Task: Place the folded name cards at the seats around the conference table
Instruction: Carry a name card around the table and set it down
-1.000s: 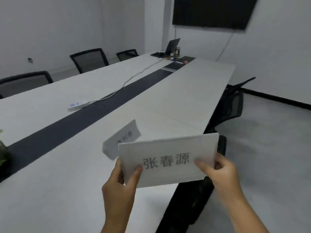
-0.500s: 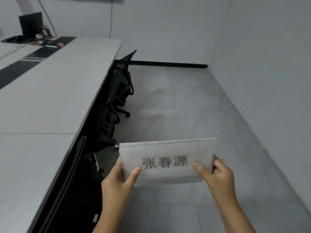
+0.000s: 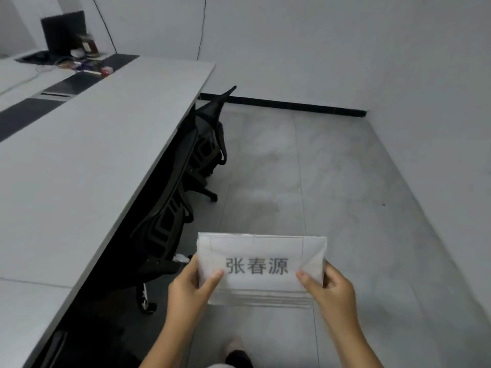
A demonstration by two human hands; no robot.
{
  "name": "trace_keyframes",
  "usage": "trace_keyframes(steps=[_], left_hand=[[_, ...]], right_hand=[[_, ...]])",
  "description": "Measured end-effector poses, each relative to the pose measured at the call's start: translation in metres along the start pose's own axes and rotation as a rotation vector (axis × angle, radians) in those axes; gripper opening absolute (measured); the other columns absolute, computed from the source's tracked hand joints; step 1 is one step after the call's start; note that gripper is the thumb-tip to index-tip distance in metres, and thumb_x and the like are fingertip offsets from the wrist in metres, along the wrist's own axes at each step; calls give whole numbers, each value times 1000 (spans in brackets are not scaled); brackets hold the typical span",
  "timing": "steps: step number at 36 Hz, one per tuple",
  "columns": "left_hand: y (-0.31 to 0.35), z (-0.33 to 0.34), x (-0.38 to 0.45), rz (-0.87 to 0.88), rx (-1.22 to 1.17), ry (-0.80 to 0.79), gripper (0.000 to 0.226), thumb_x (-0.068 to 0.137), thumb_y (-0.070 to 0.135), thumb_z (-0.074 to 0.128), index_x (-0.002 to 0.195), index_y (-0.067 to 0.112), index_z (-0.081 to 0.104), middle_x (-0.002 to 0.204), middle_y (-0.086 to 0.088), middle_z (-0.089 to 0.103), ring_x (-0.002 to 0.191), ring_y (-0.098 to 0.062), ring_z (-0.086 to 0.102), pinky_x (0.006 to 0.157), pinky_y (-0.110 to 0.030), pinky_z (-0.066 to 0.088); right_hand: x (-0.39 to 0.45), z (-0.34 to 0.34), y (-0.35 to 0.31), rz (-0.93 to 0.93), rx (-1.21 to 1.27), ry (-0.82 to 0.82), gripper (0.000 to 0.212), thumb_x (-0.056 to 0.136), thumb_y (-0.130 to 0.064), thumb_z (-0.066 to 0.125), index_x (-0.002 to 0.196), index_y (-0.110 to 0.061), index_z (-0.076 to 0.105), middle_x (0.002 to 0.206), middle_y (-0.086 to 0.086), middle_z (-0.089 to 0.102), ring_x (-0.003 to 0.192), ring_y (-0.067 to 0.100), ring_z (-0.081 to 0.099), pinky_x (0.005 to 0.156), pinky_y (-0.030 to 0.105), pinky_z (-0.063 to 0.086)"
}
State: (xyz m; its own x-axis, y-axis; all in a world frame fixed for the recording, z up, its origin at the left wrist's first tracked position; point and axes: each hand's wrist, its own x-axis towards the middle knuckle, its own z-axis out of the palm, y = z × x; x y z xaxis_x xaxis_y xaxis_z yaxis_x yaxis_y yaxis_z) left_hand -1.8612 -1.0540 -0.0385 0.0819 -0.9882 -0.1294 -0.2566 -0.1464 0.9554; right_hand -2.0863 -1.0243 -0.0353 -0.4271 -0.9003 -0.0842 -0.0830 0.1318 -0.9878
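Pinching the stack of folded name cards point(image 3: 261, 269) by its short ends, the left hand point(image 3: 187, 290) and right hand point(image 3: 333, 290) carry it over the floor, with the conference table point(image 3: 79, 160) at nine o'clock. Light, limp paper, probably slippery between sheets; edge grips suit it.

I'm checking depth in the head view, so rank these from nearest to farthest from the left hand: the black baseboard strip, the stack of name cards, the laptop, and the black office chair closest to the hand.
1. stack of name cards: held in the left hand itself.
2. black office chair: just left, tucked under the table edge.
3. black baseboard strip: along the far wall.
4. laptop: table's far end, upper left.

The last two are close; their order is uncertain.
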Motion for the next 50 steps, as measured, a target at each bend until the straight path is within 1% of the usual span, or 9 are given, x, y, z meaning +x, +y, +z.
trace_keyframes(steps=[5,13,18,24,27,31,36,43,50], left_hand=[[42,6,86,30,-23,83,44,75,15,69,96,50,52,82,39,64,85,14,60,71,-3,46],[76,-1,170,-18,-41,274,42,74,14,68,105,40,56,92,10,70,90,7,62,71,-4,48],[93,-13,223,-79,-32,548,45,75,22,67,118,31,56,100,8,69,95,-5,63,87,-32,51],[98,-37,246,-160,-26,846,41,76,22,66,91,58,52,92,16,70,89,10,60,80,-29,51],[91,-50,238,-222,-50,989,39,76,21,66,91,55,54,94,16,69,89,7,61,78,-24,51],[78,-73,218,-294,-66,1161,40,76,19,66,96,51,53,96,13,68,89,-3,63,68,-10,52],[57,-118,196,-347,-81,1312,36,77,15,65,94,44,52,89,12,65,86,-4,60,75,-25,49],[-4,-210,168,-392,-104,1401,39,79,14,64,111,34,52,93,7,65,87,-7,60,84,-32,48],[-54,-287,141,-445,-139,1459,47,81,9,60,123,24,45,110,-6,63,96,-18,59,87,-31,43]], right_hand=[[94,32,-36,-61,16,-50,28,70,0,70,79,-26,65,67,-25,70,63,-7,63,57,6,47],[219,96,-66,-100,-6,-218,24,69,-6,72,78,-27,66,66,-26,70,64,-6,64,55,6,47],[303,165,-88,-116,28,-446,19,68,-6,73,75,-23,66,66,-17,72,66,0,66,55,11,50],[351,257,-111,-156,-6,-760,15,67,-11,74,68,-20,63,63,-19,70,64,6,65,56,18,53],[346,302,-113,-142,14,-949,23,67,-8,74,74,-28,64,66,-24,70,67,-2,65,57,13,52],[318,355,-112,-119,1,-1166,27,66,-10,74,80,-32,64,77,-13,72,78,6,67,67,20,55],[266,420,-114,-120,-24,-1361,29,70,-11,72,83,-34,60,90,-11,66,87,6,63,74,22,56],[183,523,-98,-161,-122,-1455,31,71,-13,72,97,-24,60,96,-5,67,93,15,64,79,32,54],[103,599,-75,-124,-149,-1501,34,71,-6,71,93,-27,56,93,-9,64,87,6,62,71,17,52]])
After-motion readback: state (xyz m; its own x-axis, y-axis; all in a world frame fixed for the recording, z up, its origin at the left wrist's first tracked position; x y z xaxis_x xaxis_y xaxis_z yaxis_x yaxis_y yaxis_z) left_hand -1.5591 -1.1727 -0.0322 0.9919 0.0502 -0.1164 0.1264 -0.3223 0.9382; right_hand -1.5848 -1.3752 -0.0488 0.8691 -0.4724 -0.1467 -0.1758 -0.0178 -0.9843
